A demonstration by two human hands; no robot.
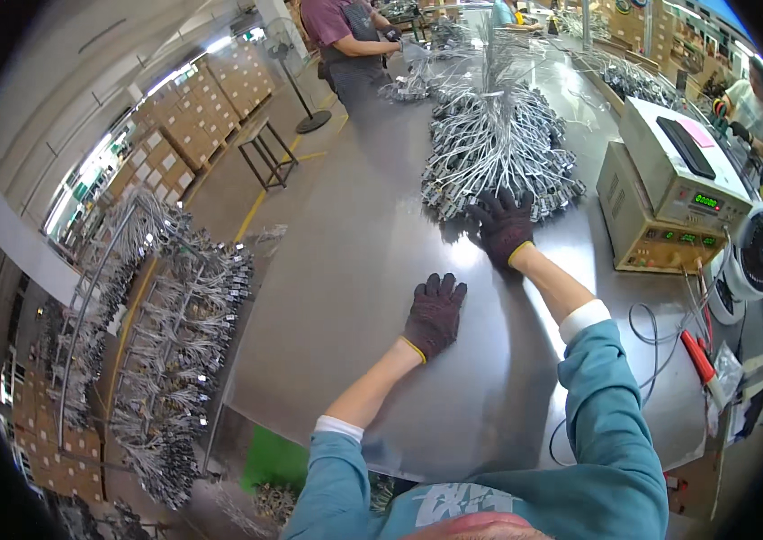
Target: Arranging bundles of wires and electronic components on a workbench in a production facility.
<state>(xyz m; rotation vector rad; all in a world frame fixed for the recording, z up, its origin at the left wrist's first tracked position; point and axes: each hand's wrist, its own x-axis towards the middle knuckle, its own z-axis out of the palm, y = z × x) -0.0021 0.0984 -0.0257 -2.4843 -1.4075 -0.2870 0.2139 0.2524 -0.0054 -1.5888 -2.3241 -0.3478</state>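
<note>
A large heap of grey cables with dark connectors lies on the metal table, the cable ends fanning outward. My right hand, in a dark knitted glove, reaches to the heap's near edge. Its fingers are spread and touch the connectors there; no cable shows gripped in it. Nearer to me, my left hand rests flat on the bare metal, its gloved fingers stretched out and apart from the heap.
At the right stand two stacked test instruments, a small fan and a red-handled tool with loose leads. Racks hung with cables stand left of the table. A co-worker handles cables at the far side.
</note>
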